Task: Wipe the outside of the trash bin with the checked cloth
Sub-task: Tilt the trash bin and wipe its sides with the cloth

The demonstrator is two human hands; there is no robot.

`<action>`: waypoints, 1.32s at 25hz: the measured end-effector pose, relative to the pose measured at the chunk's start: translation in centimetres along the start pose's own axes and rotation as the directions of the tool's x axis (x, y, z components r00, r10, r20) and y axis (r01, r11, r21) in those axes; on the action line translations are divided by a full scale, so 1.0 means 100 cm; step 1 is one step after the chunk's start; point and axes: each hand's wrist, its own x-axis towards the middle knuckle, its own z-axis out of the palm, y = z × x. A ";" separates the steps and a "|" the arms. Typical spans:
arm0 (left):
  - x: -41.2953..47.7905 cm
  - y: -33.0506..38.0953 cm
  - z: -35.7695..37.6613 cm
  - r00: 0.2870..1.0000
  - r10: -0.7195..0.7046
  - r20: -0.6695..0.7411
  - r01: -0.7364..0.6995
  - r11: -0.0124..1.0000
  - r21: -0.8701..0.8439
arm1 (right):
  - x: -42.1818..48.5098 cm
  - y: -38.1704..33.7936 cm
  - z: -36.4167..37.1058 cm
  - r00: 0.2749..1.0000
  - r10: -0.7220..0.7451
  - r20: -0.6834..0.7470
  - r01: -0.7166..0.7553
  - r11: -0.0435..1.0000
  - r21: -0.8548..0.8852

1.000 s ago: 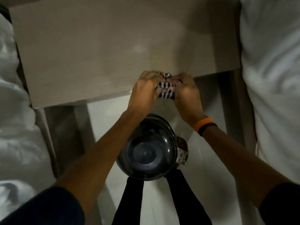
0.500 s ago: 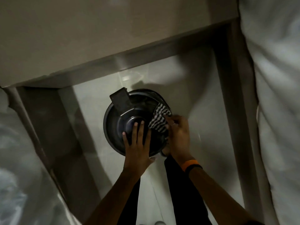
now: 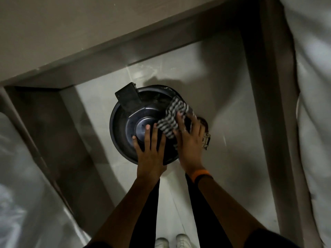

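The trash bin [image 3: 125,122], dark and round with a shiny lid, stands on the pale floor [image 3: 223,122] just near of the counter [image 3: 71,42], between white bedding on the left and right. My left hand [image 3: 150,151] lies flat on the near part of the lid, fingers spread, its grip open and holding nothing. My right hand [image 3: 189,138] presses the checked cloth [image 3: 172,119] against the right side of the lid, fingers spread over the fabric, so that grip pins the cloth rather than closing round it. An orange wristband [image 3: 200,174] sits on my right wrist.
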 end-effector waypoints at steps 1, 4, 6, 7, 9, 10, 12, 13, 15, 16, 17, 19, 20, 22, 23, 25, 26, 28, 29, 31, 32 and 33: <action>0.001 0.002 0.002 1.000 -0.007 0.011 0.007 1.000 0.002 | -0.020 0.005 0.001 1.000 0.026 0.002 -0.026 0.998 0.053; 0.001 0.008 0.011 0.999 -0.018 -0.032 0.017 1.000 -0.011 | -0.057 0.022 0.003 0.999 -0.032 0.029 0.029 0.994 0.105; 0.000 0.011 0.012 0.999 -0.018 -0.051 0.019 1.000 0.020 | -0.050 0.024 0.000 1.000 0.001 0.003 -0.002 0.994 0.110; 0.002 0.013 0.010 0.998 -0.009 -0.060 0.010 1.000 0.027 | -0.045 0.025 -0.002 0.998 0.046 -0.049 -0.041 0.994 0.103; 0.008 0.014 0.002 0.996 0.014 -0.089 -0.013 1.000 0.021 | -0.030 0.023 -0.011 0.973 0.198 -0.120 -0.163 0.953 0.257; 0.012 0.013 -0.004 0.995 0.014 -0.102 -0.012 1.000 0.019 | -0.021 0.017 -0.018 0.962 0.242 -0.124 -0.186 0.919 0.348; 0.021 0.008 -0.022 0.993 -0.003 -0.121 0.000 1.000 -0.031 | -0.003 0.013 -0.025 0.938 0.329 -0.106 -0.225 0.814 0.536; 0.026 0.004 -0.032 0.992 -0.026 -0.121 0.018 0.998 -0.067 | 0.007 0.010 -0.030 0.929 0.355 -0.101 -0.227 0.765 0.602; 0.034 -0.009 -0.051 0.990 -0.089 -0.108 0.074 0.988 -0.135 | 0.022 0.007 -0.037 0.895 0.437 -0.086 -0.240 0.637 0.733; 0.038 -0.018 -0.059 0.986 -0.125 -0.107 0.105 0.980 -0.171 | 0.029 0.008 -0.038 0.879 0.473 -0.061 -0.242 0.554 0.797; 0.042 -0.028 -0.065 0.981 -0.162 -0.107 0.136 0.968 -0.210 | 0.034 0.008 -0.038 0.875 0.482 -0.044 -0.231 0.495 0.838; 0.048 -0.047 -0.079 0.969 -0.228 -0.094 0.190 0.933 -0.305 | 0.035 0.009 -0.035 0.869 0.495 0.019 -0.238 0.383 0.893; 0.048 -0.056 -0.085 0.965 -0.250 -0.083 0.205 0.910 -0.361 | 0.034 0.008 -0.033 0.864 0.498 0.069 -0.270 0.344 0.899; 0.045 -0.068 -0.095 0.957 -0.287 -0.044 0.236 0.857 -0.459 | 0.033 0.001 -0.028 0.854 0.491 0.173 -0.375 0.349 0.859; 0.044 -0.070 -0.097 0.953 -0.303 -0.021 0.253 0.832 -0.494 | 0.032 -0.004 -0.022 0.863 0.462 0.203 -0.400 0.379 0.834; 0.041 -0.072 -0.100 0.940 -0.340 0.001 0.284 0.784 -0.551 | 0.028 -0.026 -0.008 0.945 0.281 0.167 -0.291 0.486 0.824; 0.042 -0.074 -0.100 0.935 -0.354 -0.002 0.289 0.766 -0.575 | 0.025 -0.040 0.001 0.983 0.129 0.128 -0.180 0.591 0.786; 0.046 -0.079 -0.102 0.927 -0.374 0.003 0.300 0.739 -0.603 | 0.020 -0.064 0.026 0.976 -0.166 0.137 0.058 0.816 0.575; 0.049 -0.083 -0.104 0.926 -0.377 0.012 0.305 0.729 -0.613 | 0.022 -0.071 0.037 0.954 -0.253 0.160 0.147 0.863 0.483; 0.053 -0.092 -0.106 0.929 -0.368 0.028 0.300 0.708 -0.639 | 0.044 -0.075 0.056 0.942 -0.302 0.148 0.230 0.899 0.374; 0.053 -0.095 -0.108 0.928 -0.372 0.030 0.301 0.698 -0.650 | 0.063 -0.074 0.065 0.956 -0.261 0.135 0.207 0.925 0.319; 0.053 -0.096 -0.109 0.924 -0.382 0.032 0.307 0.688 -0.658 | 0.086 -0.071 0.072 0.978 -0.168 0.123 0.130 0.954 0.271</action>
